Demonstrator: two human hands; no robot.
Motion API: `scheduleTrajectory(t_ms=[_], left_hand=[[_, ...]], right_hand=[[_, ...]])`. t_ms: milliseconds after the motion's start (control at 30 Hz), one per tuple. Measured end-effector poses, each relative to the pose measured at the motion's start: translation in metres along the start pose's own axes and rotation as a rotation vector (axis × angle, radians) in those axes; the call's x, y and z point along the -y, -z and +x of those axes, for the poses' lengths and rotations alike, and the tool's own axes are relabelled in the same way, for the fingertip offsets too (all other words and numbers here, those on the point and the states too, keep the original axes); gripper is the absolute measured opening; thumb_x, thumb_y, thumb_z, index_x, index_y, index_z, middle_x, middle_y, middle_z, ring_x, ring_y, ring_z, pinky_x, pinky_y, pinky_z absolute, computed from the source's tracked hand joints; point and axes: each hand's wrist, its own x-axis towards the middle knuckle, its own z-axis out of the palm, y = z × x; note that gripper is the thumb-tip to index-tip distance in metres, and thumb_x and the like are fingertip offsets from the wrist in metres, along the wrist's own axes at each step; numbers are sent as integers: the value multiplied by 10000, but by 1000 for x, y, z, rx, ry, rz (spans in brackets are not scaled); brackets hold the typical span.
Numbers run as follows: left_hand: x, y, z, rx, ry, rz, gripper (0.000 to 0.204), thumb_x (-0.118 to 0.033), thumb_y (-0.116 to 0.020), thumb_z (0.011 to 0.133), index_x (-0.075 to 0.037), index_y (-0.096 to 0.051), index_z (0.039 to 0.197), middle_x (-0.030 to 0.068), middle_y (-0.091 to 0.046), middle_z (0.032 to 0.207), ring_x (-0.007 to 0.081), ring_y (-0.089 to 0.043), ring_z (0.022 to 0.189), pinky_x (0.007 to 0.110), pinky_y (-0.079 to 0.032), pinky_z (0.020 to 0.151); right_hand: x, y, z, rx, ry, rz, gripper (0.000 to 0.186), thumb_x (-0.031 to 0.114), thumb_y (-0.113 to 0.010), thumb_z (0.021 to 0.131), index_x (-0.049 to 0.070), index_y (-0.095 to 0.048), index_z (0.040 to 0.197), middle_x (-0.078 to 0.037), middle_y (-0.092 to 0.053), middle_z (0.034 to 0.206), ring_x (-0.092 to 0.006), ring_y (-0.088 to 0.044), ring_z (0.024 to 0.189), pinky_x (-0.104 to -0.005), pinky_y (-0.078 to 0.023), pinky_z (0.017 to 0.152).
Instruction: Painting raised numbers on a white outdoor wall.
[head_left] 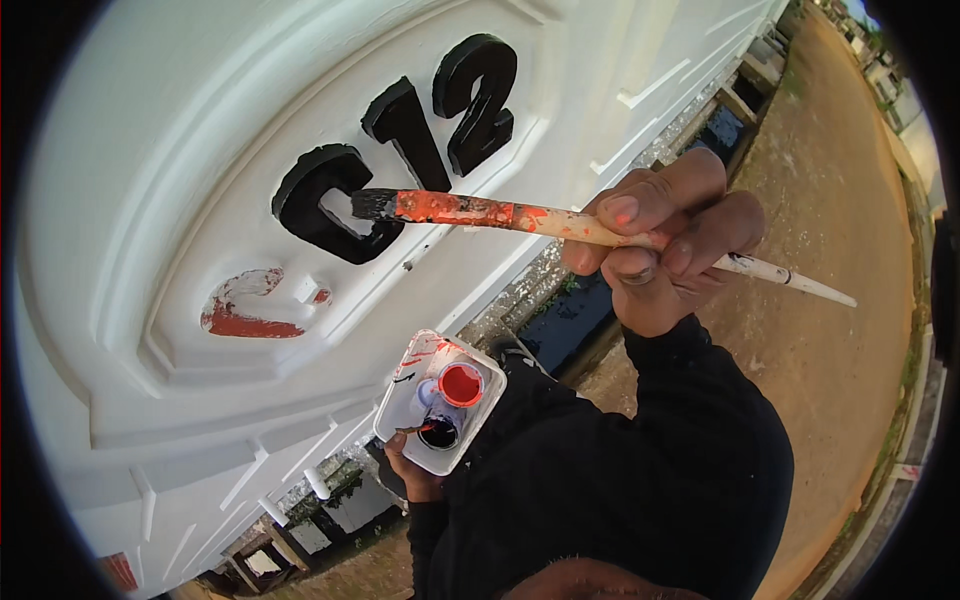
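My right hand (pixel 668 225) pinches a paintbrush (pixel 470 211) by its pale handle. The handle and ferrule are smeared with orange-red paint, and the bristles are black. In the view, the brush tip overlaps the lowest of three raised black characters (pixel 300 205) on a white wall panel (pixel 240 240); I cannot tell if it touches. Beyond it, toward the lower left, is another raised character (pixel 262 326), patchy red and white. Lower down, my left hand (pixel 415 472) grips a white tray (pixel 399 404) by its edge. Inside stand a cup of red paint (pixel 461 384) and a cup of dark paint (pixel 438 433).
The panel has a raised oval border and grooved mouldings. Along the wall's foot runs a concrete drain with dark water (pixel 568 325). A brown dirt road (pixel 830 190) stretches along the right, with low structures beyond it.
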Motion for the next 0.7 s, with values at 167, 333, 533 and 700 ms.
scheduleTrajectory(t_ms=[167, 333, 533, 700], left_hand=[[-3, -35, -31, 9, -64, 21, 711, -392, -569, 819, 12, -434, 1389, 200, -561, 1309, 341, -590, 1172, 460, -490, 1005], [9, -95, -104, -23, -239, 59, 696, -393, -596, 826, 13, -438, 1369, 195, -565, 1286, 336, -605, 1148, 449, -511, 981], [50, -157, -190, -150, -207, -22, 629, -301, -580, 848, -27, -434, 1394, 160, -561, 1309, 297, -584, 1195, 433, -485, 1019], [97, -169, -214, -150, -169, 49, 640, -294, -566, 879, -8, -405, 1428, 144, -549, 1344, 278, -555, 1234, 407, -441, 1060]], right_hand=[[40, 77, 16, -45, 0, -158, 204, -25, -661, 909, 49, -481, 970, -185, -590, 1011, -176, -683, 675, -270, -629, 604], [116, 155, 9, -109, -97, -222, 166, -26, -634, 925, 21, -487, 987, -197, -587, 1056, -183, -654, 624, -291, -594, 585], [173, 152, 31, -72, -355, -39, 157, -49, -612, 930, 11, -479, 989, -197, -583, 1049, -186, -656, 653, -302, -595, 596], [200, 141, 36, 175, -647, 147, 227, -113, -630, 888, 0, -478, 1013, -202, -604, 1037, -209, -683, 846, -306, -588, 752]])
